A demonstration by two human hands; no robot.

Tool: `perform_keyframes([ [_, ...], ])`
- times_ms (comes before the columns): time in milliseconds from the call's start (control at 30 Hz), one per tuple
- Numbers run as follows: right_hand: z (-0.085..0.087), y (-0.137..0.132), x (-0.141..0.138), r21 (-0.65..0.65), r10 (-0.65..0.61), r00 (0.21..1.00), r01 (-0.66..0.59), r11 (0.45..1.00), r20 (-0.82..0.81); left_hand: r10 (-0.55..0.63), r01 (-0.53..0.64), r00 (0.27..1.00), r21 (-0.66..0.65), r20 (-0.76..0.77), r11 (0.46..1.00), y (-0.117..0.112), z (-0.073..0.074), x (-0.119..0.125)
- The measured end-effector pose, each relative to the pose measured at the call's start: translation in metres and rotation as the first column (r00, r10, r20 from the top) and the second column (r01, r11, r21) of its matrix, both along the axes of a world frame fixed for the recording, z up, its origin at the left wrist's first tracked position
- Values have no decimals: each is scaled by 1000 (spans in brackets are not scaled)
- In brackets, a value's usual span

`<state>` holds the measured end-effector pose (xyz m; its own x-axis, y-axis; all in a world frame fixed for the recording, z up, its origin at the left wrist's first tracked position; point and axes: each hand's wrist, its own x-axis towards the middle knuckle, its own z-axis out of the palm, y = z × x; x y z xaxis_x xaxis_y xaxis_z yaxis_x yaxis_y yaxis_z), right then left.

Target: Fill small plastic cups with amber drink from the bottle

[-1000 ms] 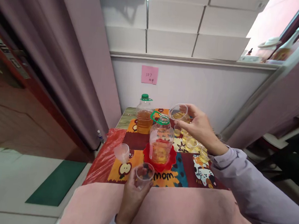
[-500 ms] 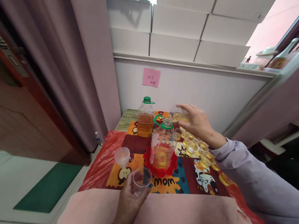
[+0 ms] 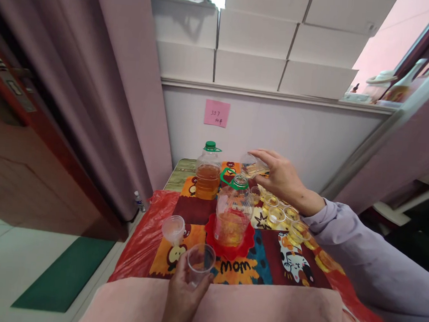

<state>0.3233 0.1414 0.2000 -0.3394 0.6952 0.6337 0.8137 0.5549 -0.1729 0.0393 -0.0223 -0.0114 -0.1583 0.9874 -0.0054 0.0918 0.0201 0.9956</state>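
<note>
My right hand (image 3: pixel 283 174) grips a clear plastic cup (image 3: pixel 250 167), tipped sideways with its rim just over the mouth of an uncapped plastic jug (image 3: pixel 234 215). The jug has a green handle ring and some yellow liquid low inside; it stands on a red scalloped tray (image 3: pixel 251 244). Near the front edge, my left hand (image 3: pixel 188 291) is wrapped round another clear cup (image 3: pixel 201 266), held upright and seemingly without liquid. A translucent funnel (image 3: pixel 173 229) rests on the mat just left of that cup.
A capped jug (image 3: pixel 207 178) of amber liquid stands at the back left. Several cups of yellow liquid (image 3: pixel 276 216) crowd the right side, below my right forearm. Red plastic sheeting (image 3: pixel 142 237) covers the table's left edge. A small bottle (image 3: pixel 139 202) is on the floor.
The cup in my right hand has tilted further and dropped slightly toward the jug's mouth. My left hand with its cup has hardly moved.
</note>
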Motion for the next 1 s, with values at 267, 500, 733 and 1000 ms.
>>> perform_keyframes([
  [267, 4, 2, -2, 27, 42, 998, -44, 999, 52, 0, 0, 1000, 11, 1, 1000, 2, 2, 0],
  [500, 8, -1, -5, 50, 63, 980, -73, 996, 187, -1, 1, 1000, 3, 21, 1000, 1, 10, 2],
  [733, 11, -20, -11, 149, 16, 985, -42, 988, 172, -75, 74, 997, 36, 26, 997, 7, 30, 15],
  [1000, -72, -129, -42, -127, -32, 768, -64, 990, -639, -198, 198, 980, 157, -17, 967, 14, 53, 49],
])
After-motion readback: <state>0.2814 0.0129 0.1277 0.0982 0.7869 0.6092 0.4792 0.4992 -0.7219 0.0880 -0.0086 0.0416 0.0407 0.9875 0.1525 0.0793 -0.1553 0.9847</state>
